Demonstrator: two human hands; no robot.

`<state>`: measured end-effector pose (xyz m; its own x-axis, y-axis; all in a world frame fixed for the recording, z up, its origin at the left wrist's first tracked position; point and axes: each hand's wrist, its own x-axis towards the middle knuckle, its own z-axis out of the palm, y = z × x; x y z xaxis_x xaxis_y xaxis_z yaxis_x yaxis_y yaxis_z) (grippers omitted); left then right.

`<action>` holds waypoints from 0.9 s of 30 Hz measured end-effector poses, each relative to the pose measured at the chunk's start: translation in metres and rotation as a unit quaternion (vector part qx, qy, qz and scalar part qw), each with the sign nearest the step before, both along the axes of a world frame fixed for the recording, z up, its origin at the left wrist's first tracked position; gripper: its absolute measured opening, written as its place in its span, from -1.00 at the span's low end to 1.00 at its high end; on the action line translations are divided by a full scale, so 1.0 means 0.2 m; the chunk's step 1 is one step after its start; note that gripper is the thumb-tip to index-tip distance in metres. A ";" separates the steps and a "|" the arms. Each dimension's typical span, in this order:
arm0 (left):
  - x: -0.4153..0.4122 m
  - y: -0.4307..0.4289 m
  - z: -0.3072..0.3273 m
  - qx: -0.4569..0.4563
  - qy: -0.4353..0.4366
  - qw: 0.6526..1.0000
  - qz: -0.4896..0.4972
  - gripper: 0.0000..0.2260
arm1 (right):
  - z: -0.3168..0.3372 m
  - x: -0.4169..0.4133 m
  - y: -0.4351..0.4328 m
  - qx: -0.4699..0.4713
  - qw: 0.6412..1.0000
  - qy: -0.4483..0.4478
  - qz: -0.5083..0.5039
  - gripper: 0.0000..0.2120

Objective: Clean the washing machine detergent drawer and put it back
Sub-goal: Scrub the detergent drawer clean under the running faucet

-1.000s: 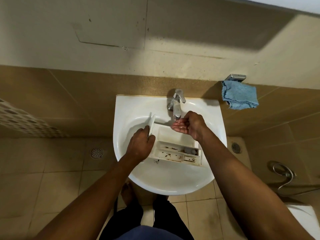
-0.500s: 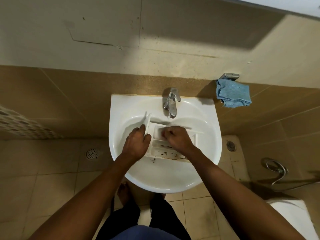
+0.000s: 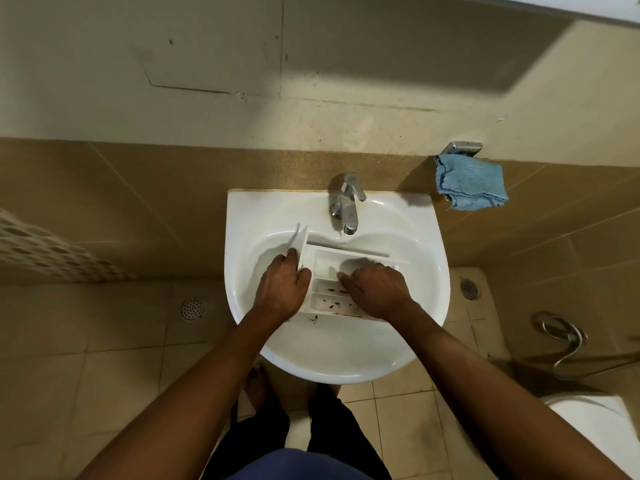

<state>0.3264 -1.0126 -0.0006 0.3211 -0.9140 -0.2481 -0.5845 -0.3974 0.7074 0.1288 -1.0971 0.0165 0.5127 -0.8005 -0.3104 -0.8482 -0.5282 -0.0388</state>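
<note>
ok so we're standing over the sink (image 3: 346, 362) looking straight down, and the detergent drawer (image 3: 327, 263) sits inside the bowl, a bit toward the back edge. It lies crosswise just in front of the tap (image 3: 348, 207), with its front panel (image 3: 300, 245) toward the sink's left edge. Our left hand (image 3: 282, 289) grips that end, fingers curled round the panel and thumb on the drawer body, so it's properly holding the thing. Our right hand (image 3: 375, 289) lies palm down over the right half of the drawer, thumb pointing left, fingers reaching down into the big compartment at the back. The back of the hand hides them, so we can't tell if they're flat on the plastic or curled, or if anything is in them. The two narrow compartments nearer to us have dark specks (image 3: 334, 290) in them. There's also a brownish streak along the drawer's near edge and a small dark blotch (image 3: 312, 318) on the sink just beside its near left corner. On the wall past the sink's back right corner a blue cloth (image 3: 471, 183) hangs from a metal hook (image 3: 464, 147). Down on the floor there's a round drain (image 3: 191, 309) left of the sink, a second drain (image 3: 469, 288) just right of it, and a metal hose (image 3: 561, 336) curling further right
</note>
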 end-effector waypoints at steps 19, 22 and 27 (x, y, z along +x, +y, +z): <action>-0.02 0.02 0.05 0.012 -0.021 1.000 -0.012 -0.55 | 0.02 0.04 -0.16 0.193 0.854 -0.339 -0.344 -0.68; 0.01 0.03 0.05 0.011 -0.020 1.000 0.001 -0.55 | 0.09 0.16 -0.21 0.312 0.634 -0.508 -0.493 -0.71; -0.02 0.03 0.06 0.016 -0.026 1.000 -0.006 -0.55 | 0.08 0.24 -0.31 0.359 0.536 -0.539 -0.542 -0.70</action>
